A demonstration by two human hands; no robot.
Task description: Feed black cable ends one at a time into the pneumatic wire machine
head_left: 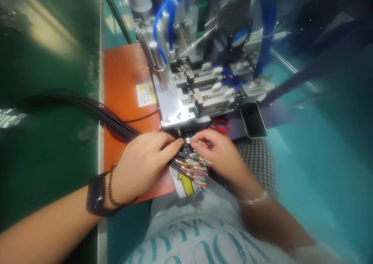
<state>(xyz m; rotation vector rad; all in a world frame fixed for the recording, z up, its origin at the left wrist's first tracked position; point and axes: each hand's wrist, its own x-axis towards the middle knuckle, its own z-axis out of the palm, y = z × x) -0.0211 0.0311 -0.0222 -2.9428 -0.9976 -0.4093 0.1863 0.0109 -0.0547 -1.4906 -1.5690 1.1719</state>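
Note:
A thick bundle of black cables (116, 125) runs in from the left and passes under my left hand (148, 155). My left hand is closed, its thumb and forefinger pinching one cable near its stripped end. My right hand (217, 149) is curled, with thumb and fingertips pinched at the thin coloured wires (188, 139) fanning out of that end. Just below both hands, the other cables' stripped ends (192, 168) show red, green, white and yellow wires. The fingertips partly hide the wires between them.
A metal machine (198, 89) with clamps and blue air hoses (266, 27) stands directly ahead on an orange base plate (122, 73). Red-handled pliers (220, 126) lie under its front edge. A phone (253, 120) rests at the right, above a checked stool seat (259, 159).

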